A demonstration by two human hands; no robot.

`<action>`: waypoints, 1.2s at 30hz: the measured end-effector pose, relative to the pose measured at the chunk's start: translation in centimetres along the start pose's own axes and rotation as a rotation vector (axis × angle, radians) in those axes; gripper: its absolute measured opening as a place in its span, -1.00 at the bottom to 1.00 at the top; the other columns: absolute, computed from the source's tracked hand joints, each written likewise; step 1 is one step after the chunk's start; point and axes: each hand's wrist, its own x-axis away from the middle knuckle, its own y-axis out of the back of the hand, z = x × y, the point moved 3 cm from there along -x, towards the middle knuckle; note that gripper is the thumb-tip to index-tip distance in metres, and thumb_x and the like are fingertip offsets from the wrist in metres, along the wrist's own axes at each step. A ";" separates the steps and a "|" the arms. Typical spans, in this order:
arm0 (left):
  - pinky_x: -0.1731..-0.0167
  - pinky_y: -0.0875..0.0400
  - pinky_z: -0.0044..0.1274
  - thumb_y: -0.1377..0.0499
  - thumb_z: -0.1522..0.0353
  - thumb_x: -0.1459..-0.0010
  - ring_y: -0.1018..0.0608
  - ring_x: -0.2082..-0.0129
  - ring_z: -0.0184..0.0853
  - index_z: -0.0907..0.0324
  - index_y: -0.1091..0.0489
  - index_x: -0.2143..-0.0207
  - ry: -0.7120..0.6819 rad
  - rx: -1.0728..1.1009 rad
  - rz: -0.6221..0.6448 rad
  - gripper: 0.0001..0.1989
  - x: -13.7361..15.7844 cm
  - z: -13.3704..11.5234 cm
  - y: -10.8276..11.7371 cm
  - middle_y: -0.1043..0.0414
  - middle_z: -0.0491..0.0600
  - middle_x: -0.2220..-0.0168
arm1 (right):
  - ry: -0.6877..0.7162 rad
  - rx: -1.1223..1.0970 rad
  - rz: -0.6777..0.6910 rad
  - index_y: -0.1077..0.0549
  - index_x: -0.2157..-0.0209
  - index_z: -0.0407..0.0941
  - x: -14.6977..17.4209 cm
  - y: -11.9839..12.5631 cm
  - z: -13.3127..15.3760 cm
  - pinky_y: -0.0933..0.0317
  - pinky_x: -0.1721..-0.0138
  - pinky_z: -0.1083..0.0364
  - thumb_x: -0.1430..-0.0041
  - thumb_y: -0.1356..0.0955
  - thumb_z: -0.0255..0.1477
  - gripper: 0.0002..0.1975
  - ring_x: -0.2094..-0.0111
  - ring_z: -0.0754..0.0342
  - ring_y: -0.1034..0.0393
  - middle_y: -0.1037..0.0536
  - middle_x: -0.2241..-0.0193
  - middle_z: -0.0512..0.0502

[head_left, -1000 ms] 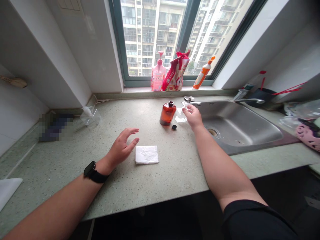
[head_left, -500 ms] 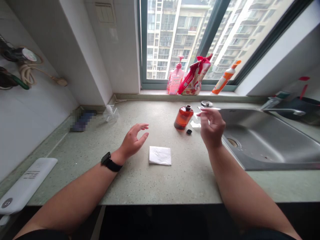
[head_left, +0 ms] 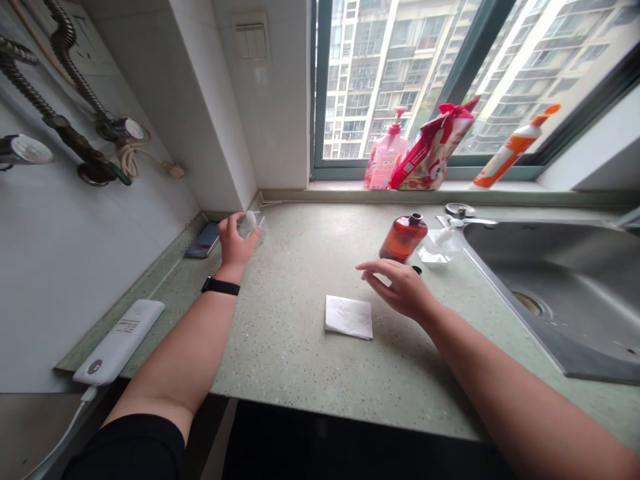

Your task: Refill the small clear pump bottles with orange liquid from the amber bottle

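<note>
At the far left corner of the counter, my left hand has its fingers spread around a small clear container with something whitish at its top. Whether the fingers touch it I cannot tell. My right hand hovers over the counter, fingers loosely stretched, holding nothing. Just behind it stands an amber bottle without its cap, reddish-brown liquid inside. The black cap lies partly hidden behind my right hand. A clear container with a white pump top is right of the bottle. Between my hands lies a folded white tissue.
A phone lies by the left wall, and a white power bank with a cable sits nearer. The steel sink is on the right. A pink pump bottle, red bag and orange-white bottle line the windowsill.
My left hand has reached forward and left to the small clear container. My right hand has drawn back from beside the pump container toward the tissue. The view has turned left.
</note>
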 end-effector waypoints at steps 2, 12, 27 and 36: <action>-0.35 -0.33 -0.15 -0.49 0.33 -0.08 -0.44 -0.28 -0.01 0.07 -0.42 -0.06 0.052 -0.047 0.054 -0.49 -0.2 1.5 -0.6 -0.37 0.15 -0.16 | -0.001 0.007 0.014 -0.62 0.06 0.00 0.0 0.2 0.0 -0.49 0.20 0.00 -0.45 -0.34 -0.40 -0.81 0.26 0.01 -0.64 -0.73 0.26 -0.05; -0.20 -0.47 -0.11 -0.56 0.25 0.01 -0.58 -0.11 -0.01 0.06 -0.17 -0.11 0.221 -0.037 0.031 -0.23 -0.2 3.6 -3.4 -0.46 0.17 -0.11 | 0.016 -0.001 0.016 -0.62 0.11 0.00 -0.3 0.0 0.0 -0.51 0.18 -0.01 -0.45 -0.35 -0.41 -0.83 0.22 -0.01 -0.63 -0.69 0.18 -0.11; -0.05 -0.55 -0.25 -0.49 -0.04 -0.10 -0.59 0.00 -0.11 0.07 -0.31 -0.14 -0.365 0.203 0.400 -0.28 8.5 -10.9 -1.1 -0.49 0.05 -0.02 | -0.280 -0.342 -0.194 -0.50 -0.09 0.04 -3.6 -2.0 1.9 -0.50 -0.10 -0.20 -0.32 -0.46 -0.07 -0.59 -0.15 -0.16 -0.52 -0.60 -0.09 -0.19; -0.02 -0.53 -0.26 -0.47 -0.03 -0.13 -0.60 0.05 -0.11 0.10 -0.28 -0.09 -0.396 0.176 0.470 -0.32 10.5 -12.4 -1.3 -0.49 0.04 0.05 | -0.372 -0.459 -0.279 -0.51 0.20 0.02 -4.7 -6.2 2.9 -0.41 -0.17 -0.22 -0.19 -0.53 -0.03 -0.64 -0.10 -0.16 -0.48 -0.55 0.05 -0.14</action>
